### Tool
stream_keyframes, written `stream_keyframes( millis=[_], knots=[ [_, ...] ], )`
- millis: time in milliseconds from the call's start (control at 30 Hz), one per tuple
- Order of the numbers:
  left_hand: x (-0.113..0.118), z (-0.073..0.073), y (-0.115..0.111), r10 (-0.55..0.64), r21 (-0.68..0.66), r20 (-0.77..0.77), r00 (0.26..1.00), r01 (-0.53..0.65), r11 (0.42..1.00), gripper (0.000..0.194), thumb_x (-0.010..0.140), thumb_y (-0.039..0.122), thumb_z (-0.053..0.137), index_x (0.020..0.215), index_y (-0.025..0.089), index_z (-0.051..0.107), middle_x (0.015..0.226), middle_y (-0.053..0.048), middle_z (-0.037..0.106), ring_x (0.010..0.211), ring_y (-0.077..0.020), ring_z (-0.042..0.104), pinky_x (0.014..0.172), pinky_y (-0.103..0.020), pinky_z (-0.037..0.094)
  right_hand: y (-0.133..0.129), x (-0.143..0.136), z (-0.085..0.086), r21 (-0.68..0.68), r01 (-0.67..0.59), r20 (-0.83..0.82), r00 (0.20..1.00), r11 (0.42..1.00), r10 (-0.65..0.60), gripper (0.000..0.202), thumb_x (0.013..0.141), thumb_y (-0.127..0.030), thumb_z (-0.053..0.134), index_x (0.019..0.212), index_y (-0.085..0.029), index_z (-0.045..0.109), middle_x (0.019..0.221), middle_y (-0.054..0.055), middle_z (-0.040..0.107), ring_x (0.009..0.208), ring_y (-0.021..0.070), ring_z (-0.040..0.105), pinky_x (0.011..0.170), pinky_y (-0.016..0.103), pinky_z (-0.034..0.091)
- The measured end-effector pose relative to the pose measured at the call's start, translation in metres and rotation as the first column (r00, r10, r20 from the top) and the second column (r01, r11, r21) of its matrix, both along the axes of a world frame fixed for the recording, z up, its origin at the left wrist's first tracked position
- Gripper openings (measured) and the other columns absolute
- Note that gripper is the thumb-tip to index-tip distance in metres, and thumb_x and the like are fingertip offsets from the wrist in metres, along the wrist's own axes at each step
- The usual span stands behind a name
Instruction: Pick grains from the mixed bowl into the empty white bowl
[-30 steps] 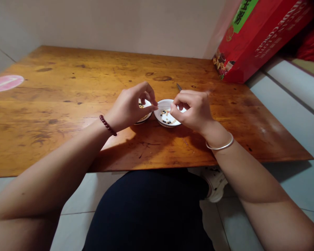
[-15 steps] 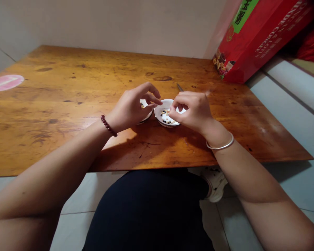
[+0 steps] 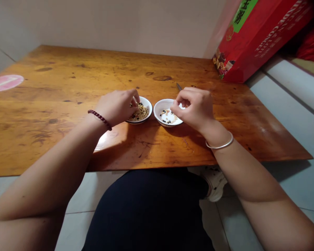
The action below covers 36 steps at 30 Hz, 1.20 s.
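Observation:
Two small white bowls with dark rims stand side by side on the wooden table. My left hand (image 3: pixel 119 106) reaches over the left bowl (image 3: pixel 149 106), its curved fingers apart and their tips down by the mixed beans (image 3: pixel 141 113), which are mostly yellowish with some black. Part of that bowl is hidden behind the hand. In the right bowl (image 3: pixel 158 105) lie fewer beans (image 3: pixel 165 115), black and pale ones, scattered over the bottom. Over its right side is my right hand (image 3: pixel 195 107), thumb and forefinger pinched together; anything between them is too small to make out.
Behind my right hand, a thin grey pointed object (image 3: pixel 179 86) lies on the table (image 3: pixel 75 83). A red box (image 3: pixel 251 45) stands at the back right, near the wall. At the far left is a round pink sticker (image 3: pixel 6 83).
My left hand has moved left and down, from between the bowls to the beans in the left bowl, uncovering more of both bowls. My right hand stays pinched, nearly in place.

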<state>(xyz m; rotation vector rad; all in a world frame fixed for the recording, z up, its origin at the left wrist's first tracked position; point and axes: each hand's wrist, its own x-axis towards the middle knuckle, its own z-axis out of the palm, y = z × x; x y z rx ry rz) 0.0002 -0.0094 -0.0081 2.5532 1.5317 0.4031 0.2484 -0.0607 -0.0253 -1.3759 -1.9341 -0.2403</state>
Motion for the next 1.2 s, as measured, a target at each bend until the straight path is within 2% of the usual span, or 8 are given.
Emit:
stream_keyframes(
  millis=[133, 267, 467, 600, 700, 767, 967, 1200],
  knots=[
    [0.005, -0.001, -0.003, -0.03, -0.031, -0.066, 0.997, 0.028, 0.999, 0.019, 0.08, 0.027, 0.066, 0.099, 0.025, 0.071, 0.097, -0.004, 0.078, 0.092, -0.0263, 0.07, 0.08, -0.034, 0.052, 0.002, 0.0, 0.002, 0.033, 0.055, -0.069, 0.996, 0.998, -0.052, 0.019, 0.078, -0.021, 0.06, 0.06, -0.022, 0.052, 0.063, 0.001, 0.057, 0.062, 0.0149, 0.05, 0.06, 0.031, 0.035],
    [0.009, 0.0, -0.004, -0.048, -0.063, -0.039, 0.998, 0.045, 0.997, 0.021, 0.08, 0.026, 0.065, 0.101, 0.024, 0.071, 0.096, -0.005, 0.078, 0.088, -0.0247, 0.071, 0.08, -0.033, 0.053, 0.001, 0.0, 0.004, 0.045, 0.069, -0.088, 0.994, 0.997, -0.065, 0.021, 0.078, -0.021, 0.06, 0.059, -0.022, 0.05, 0.062, 0.001, 0.056, 0.06, 0.0149, 0.049, 0.059, 0.032, 0.035],
    [0.007, 0.001, -0.003, -0.067, -0.084, -0.008, 0.998, 0.067, 0.994, 0.017, 0.077, 0.025, 0.068, 0.094, 0.024, 0.071, 0.093, -0.003, 0.078, 0.084, -0.0227, 0.07, 0.074, -0.03, 0.052, 0.0, 0.0, 0.002, 0.037, -0.032, -0.079, 0.996, 0.999, 0.035, 0.021, 0.08, -0.022, 0.059, 0.061, -0.022, 0.051, 0.062, 0.0, 0.056, 0.061, 0.0142, 0.05, 0.06, 0.031, 0.036],
    [0.012, 0.004, -0.006, -0.074, 0.032, 0.149, 0.986, 0.07, 0.997, 0.017, 0.08, 0.025, 0.068, 0.096, 0.021, 0.069, 0.093, -0.004, 0.077, 0.078, -0.0189, 0.067, 0.07, -0.029, 0.049, 0.0, -0.001, 0.001, 0.081, -0.108, -0.101, 0.988, 0.991, 0.116, 0.022, 0.082, -0.024, 0.058, 0.061, -0.022, 0.051, 0.06, -0.001, 0.054, 0.058, 0.0129, 0.049, 0.059, 0.03, 0.036],
    [0.018, 0.006, -0.009, -0.157, 0.102, 0.335, 0.929, 0.13, 0.986, 0.018, 0.081, 0.028, 0.069, 0.096, 0.019, 0.066, 0.093, -0.004, 0.076, 0.076, -0.0159, 0.065, 0.07, -0.029, 0.05, 0.0, -0.001, 0.0, 0.115, -0.149, -0.111, 0.981, 0.982, 0.161, 0.024, 0.083, -0.026, 0.058, 0.061, -0.022, 0.051, 0.059, -0.001, 0.053, 0.057, 0.0127, 0.048, 0.059, 0.03, 0.036],
    [0.021, 0.006, -0.011, -0.181, 0.087, 0.405, 0.896, 0.159, 0.983, 0.022, 0.08, 0.03, 0.07, 0.099, 0.021, 0.065, 0.094, -0.003, 0.076, 0.079, -0.0164, 0.066, 0.071, -0.029, 0.052, -0.001, -0.001, 0.0, 0.134, -0.171, -0.109, 0.977, 0.976, 0.186, 0.025, 0.084, -0.027, 0.057, 0.06, -0.022, 0.051, 0.058, -0.001, 0.053, 0.057, 0.0128, 0.047, 0.059, 0.03, 0.037],
    [0.021, 0.006, -0.014, -0.166, 0.024, 0.448, 0.878, 0.173, 0.985, 0.028, 0.08, 0.035, 0.071, 0.106, 0.027, 0.062, 0.094, -0.003, 0.076, 0.083, -0.0201, 0.068, 0.067, -0.031, 0.054, -0.003, 0.0, 0.002, 0.144, -0.214, -0.08, 0.971, 0.966, 0.227, 0.026, 0.084, -0.028, 0.056, 0.06, -0.022, 0.051, 0.058, -0.001, 0.052, 0.057, 0.0129, 0.047, 0.058, 0.031, 0.038],
    [0.021, 0.004, -0.014, -0.176, 0.03, 0.467, 0.867, 0.183, 0.983, 0.026, 0.08, 0.035, 0.072, 0.104, 0.028, 0.062, 0.092, -0.003, 0.076, 0.085, -0.0215, 0.07, 0.065, -0.031, 0.053, -0.004, -0.001, 0.002, 0.128, -0.186, -0.06, 0.979, 0.974, 0.195, 0.026, 0.086, -0.03, 0.055, 0.061, -0.022, 0.053, 0.059, 0.0, 0.053, 0.058, 0.0131, 0.048, 0.059, 0.03, 0.039]
  ],
)
